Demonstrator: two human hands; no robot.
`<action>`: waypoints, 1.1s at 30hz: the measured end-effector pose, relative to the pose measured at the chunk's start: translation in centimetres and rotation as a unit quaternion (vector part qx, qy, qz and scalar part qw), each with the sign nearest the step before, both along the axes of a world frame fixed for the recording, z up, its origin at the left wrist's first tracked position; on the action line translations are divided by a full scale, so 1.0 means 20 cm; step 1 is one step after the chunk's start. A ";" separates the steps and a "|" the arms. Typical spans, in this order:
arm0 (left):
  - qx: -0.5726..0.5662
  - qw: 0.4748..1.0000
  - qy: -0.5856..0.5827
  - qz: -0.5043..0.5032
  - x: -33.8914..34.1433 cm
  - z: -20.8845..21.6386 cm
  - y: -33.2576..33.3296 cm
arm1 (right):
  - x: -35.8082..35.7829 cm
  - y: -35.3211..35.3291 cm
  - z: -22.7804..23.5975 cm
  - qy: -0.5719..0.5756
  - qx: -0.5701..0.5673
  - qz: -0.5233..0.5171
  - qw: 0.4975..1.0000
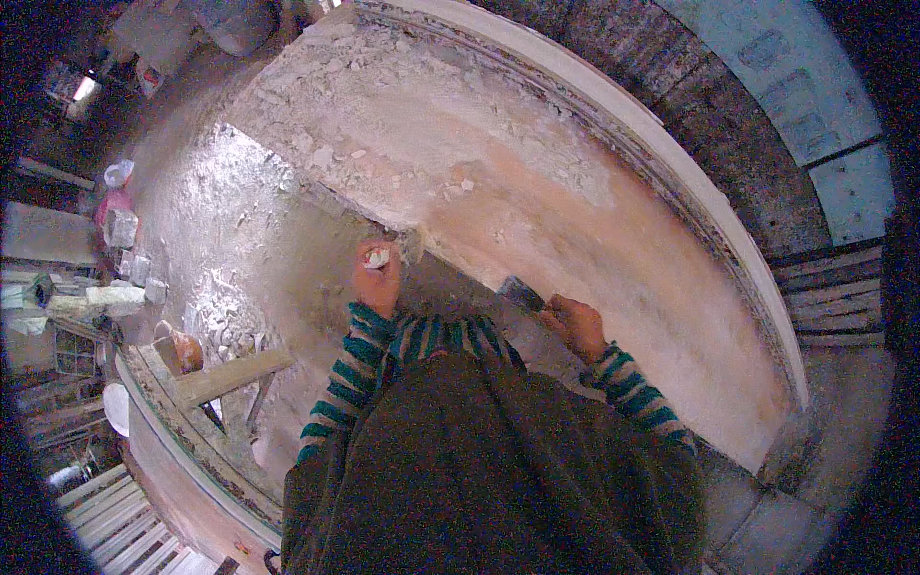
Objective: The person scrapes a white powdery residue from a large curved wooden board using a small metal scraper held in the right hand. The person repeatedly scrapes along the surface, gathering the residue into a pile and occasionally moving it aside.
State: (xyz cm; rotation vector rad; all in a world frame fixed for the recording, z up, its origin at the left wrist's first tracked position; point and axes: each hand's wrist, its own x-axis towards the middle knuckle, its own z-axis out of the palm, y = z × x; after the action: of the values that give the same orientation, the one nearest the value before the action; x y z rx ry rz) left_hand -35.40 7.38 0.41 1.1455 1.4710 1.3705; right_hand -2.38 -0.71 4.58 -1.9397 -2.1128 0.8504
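My left hand (376, 287) is closed around a small whitish lump (377, 257), just off the near edge of a big pinkish board (575, 259). My right hand (579, 328) grips a scraper by its handle end; the scraper's flat dark grey blade (519, 292) points left and away from me, over the board's near edge. Crumbly pale plaster-like bits (355, 86) cover the board's far left part, while its right part looks smoother and orange-pink. Beside the left hand a greyish clump (412, 244) sits at the board's edge.
A raised rim (671, 144) curves along the board's far side. On the left lie a dusty floor (230, 201) with pale debris, a brownish pot (179, 347), a wooden beam (235, 376) and a pink bag (116, 206). A slatted wooden piece (129, 522) is at lower left.
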 end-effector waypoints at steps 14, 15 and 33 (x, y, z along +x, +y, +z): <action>0.034 0.995 -0.090 0.029 0.04 -0.02 0.00 | -0.24 0.17 -0.04 0.045 0.040 0.022 0.998; 0.019 0.998 -0.042 0.032 0.04 -0.01 0.00 | -0.33 0.24 -0.01 0.062 0.054 0.028 0.996; 0.015 0.988 -0.106 0.109 -0.18 0.07 -0.16 | -0.54 0.34 -0.06 0.032 0.085 0.046 0.995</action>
State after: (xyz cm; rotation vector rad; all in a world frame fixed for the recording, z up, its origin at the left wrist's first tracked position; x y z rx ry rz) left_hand -39.00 4.25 1.79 0.8456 1.4562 1.6148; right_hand -13.16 6.11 3.29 -1.7195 -2.1742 0.7116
